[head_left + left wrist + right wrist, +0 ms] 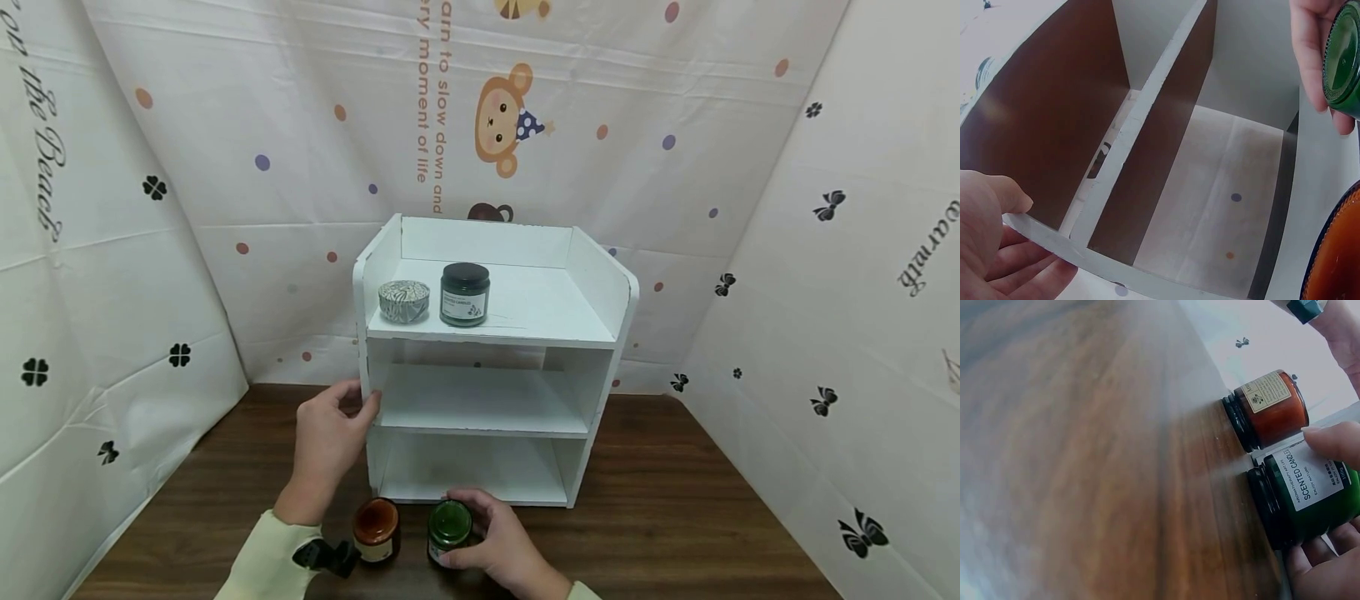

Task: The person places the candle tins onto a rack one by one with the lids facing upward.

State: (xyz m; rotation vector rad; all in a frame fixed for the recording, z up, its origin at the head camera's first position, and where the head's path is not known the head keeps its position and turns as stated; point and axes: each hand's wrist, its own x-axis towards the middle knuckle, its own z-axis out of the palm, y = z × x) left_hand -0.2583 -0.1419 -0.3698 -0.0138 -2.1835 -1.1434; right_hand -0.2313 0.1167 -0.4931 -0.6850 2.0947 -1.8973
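Note:
A white three-tier shelf [487,400] stands on the table. My left hand [326,437] grips the front edge of its left side panel, the thumb on the inner side and the fingers outside in the left wrist view. Before the bottom tier, my right hand [504,542] holds a green scented candle jar [1316,487] between thumb and fingers. That jar is upside down, its black lid on or just above the tabletop; I cannot tell which. To its left, an amber candle jar [377,525] also rests lid-down, apart from both hands.
On the top tier sit a round patterned tin [404,302] and a dark candle jar [465,296] with a black lid. Printed white cloth [300,292] hangs behind and along both sides of the brown wooden table [675,500]. A black strap [326,556] circles my left wrist.

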